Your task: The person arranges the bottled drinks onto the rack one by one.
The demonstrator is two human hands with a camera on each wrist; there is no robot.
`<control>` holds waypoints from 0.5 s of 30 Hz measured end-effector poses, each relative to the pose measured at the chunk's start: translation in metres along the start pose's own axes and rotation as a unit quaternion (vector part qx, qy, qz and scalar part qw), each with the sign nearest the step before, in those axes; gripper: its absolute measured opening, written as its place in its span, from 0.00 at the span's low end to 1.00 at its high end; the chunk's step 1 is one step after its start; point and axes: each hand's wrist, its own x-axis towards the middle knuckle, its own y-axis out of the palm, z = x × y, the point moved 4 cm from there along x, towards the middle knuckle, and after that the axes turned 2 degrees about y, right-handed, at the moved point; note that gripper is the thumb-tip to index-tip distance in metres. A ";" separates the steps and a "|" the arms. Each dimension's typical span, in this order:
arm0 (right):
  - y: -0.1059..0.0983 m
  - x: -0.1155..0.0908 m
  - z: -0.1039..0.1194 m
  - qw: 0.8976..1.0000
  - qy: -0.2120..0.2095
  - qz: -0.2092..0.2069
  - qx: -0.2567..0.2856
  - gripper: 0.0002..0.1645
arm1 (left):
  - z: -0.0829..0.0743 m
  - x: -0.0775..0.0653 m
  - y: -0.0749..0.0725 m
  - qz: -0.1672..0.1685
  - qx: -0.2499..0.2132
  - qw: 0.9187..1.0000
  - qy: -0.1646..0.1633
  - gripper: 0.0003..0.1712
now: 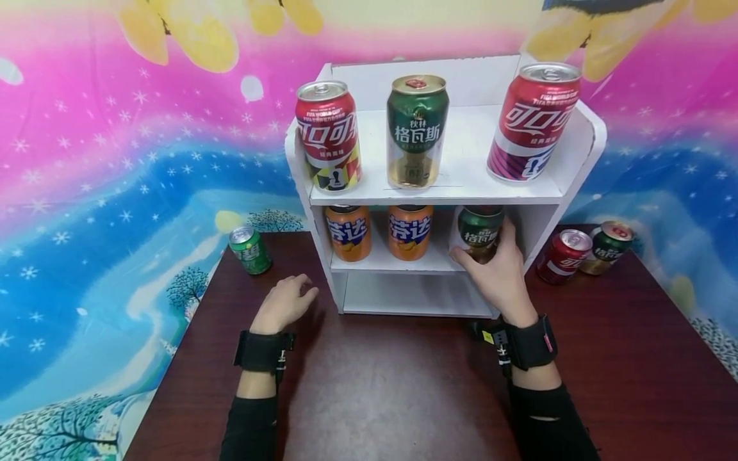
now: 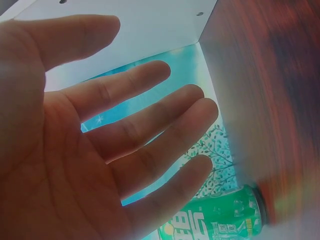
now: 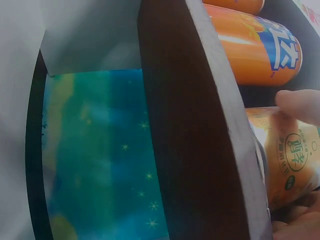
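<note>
My right hand (image 1: 500, 272) grips a green and gold drink can (image 1: 480, 230) at the right end of the middle shelf. In the right wrist view the thumb lies on one side of this can (image 3: 290, 150) and fingers on the other, with its base at the shelf edge. Two orange soda cans (image 1: 348, 234) stand to its left on the same shelf. My left hand (image 1: 285, 302) is over the table beside the rack's left side, fingers spread and holding nothing. Behind it is a green can (image 1: 250, 251), also partly visible past the fingers in the left wrist view.
The white rack (image 1: 398, 291) has a red cola can (image 1: 330, 137), a green and gold can (image 1: 418, 131) and another red cola can (image 1: 534, 121) on top. Right of it, a red can (image 1: 564, 256) and a green-gold can (image 1: 606, 248) stand on the dark table (image 1: 375, 384).
</note>
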 end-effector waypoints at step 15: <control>0.003 -0.002 0.003 1.000 0.011 -0.012 -0.014 0.55 | 0.001 0.000 -0.001 -0.002 -0.001 1.000 0.004 0.22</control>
